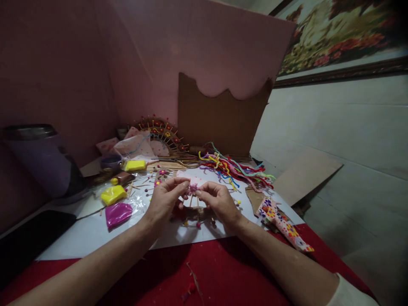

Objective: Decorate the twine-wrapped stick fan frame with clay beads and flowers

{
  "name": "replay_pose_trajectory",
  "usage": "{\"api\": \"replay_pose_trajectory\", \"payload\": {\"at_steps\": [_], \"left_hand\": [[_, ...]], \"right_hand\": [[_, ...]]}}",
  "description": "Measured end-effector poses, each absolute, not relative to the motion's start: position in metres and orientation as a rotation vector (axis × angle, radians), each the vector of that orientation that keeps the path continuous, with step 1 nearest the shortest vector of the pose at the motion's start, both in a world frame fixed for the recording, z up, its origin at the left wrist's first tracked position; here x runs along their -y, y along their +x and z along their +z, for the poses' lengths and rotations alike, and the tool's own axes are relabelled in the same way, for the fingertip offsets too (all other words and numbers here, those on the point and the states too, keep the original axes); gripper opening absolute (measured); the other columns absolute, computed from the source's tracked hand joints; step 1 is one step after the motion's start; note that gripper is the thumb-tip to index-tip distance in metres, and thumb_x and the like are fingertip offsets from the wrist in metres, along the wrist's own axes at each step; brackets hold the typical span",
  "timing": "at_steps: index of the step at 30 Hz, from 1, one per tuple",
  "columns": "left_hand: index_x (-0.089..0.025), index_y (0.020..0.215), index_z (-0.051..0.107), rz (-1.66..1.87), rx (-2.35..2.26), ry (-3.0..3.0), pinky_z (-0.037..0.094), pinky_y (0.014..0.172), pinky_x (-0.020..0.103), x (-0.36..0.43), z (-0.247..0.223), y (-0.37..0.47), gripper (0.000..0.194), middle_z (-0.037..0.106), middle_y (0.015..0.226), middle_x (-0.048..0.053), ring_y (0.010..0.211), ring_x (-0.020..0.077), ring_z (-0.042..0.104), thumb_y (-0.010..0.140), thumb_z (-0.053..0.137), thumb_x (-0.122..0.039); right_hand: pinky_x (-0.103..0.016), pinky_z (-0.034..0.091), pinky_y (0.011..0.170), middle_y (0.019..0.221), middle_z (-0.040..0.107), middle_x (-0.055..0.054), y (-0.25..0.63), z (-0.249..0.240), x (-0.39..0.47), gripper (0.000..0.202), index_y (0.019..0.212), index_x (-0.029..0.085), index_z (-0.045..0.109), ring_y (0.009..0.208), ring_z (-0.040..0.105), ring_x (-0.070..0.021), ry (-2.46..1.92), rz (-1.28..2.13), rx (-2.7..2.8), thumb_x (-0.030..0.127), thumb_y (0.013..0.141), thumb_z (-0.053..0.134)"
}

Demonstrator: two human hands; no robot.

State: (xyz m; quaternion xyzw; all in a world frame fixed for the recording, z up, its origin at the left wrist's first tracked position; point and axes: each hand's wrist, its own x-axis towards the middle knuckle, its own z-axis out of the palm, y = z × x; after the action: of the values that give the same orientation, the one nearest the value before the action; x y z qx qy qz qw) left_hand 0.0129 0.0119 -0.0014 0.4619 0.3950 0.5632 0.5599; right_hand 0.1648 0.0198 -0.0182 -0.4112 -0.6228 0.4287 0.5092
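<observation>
Both hands meet over a craft piece in the middle. My left hand [167,199] is closed in a pinch at a small pink-purple fuzzy strand [194,187], which looks like pipe cleaner. From the other side, my right hand [220,203] pinches the same strand between thumb and fingertips. Beneath them lies a curved brown cardboard piece [198,212] with thin sticks spreading outward, tipped with small coloured balls [198,225]. Pale pink spotted fabric [186,175] shows just behind the fingertips. My hands hide much of the piece.
Colourful pipe cleaners [234,168] lie behind right, near scissors [189,162]. Yellow clay [114,195] and a magenta clay pack [118,215] sit left, beside a purple tumbler [47,163]. A decorated cardboard fan [165,132] stands behind; a flowered piece [283,223] lies right.
</observation>
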Motion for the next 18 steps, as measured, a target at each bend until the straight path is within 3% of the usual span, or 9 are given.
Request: {"api": "replay_pose_trajectory", "payload": {"at_steps": [8, 18], "left_hand": [[-0.013, 0.065, 0.062, 1.296, -0.974, 1.168, 0.036, 0.037, 0.018, -0.0117, -0.0002, 0.0118, 0.023, 0.056, 0.054, -0.002, 0.039, 0.0061, 0.045, 0.062, 0.073, -0.032], [-0.014, 0.07, 0.067, 1.245, -1.023, 1.387, 0.038, 0.04, 0.02, -0.0086, -0.002, 0.0143, 0.016, 0.06, 0.058, -0.001, 0.043, 0.0088, 0.049, 0.067, 0.068, -0.03]], "right_hand": [[-0.02, 0.036, 0.044, 0.067, 0.057, 0.0, 0.1648, -0.0122, -0.0166, 0.04, 0.073, 0.015, 0.061, 0.052, 0.043, -0.0086, -0.963, 1.159, 1.469, 0.054, 0.079, 0.054], [-0.021, 0.035, 0.046, 0.062, 0.059, 0.001, 0.1627, -0.0125, -0.0165, 0.022, 0.066, 0.015, 0.06, 0.048, 0.045, -0.0075, -0.946, 1.234, 1.382, 0.036, 0.066, 0.068]]}}
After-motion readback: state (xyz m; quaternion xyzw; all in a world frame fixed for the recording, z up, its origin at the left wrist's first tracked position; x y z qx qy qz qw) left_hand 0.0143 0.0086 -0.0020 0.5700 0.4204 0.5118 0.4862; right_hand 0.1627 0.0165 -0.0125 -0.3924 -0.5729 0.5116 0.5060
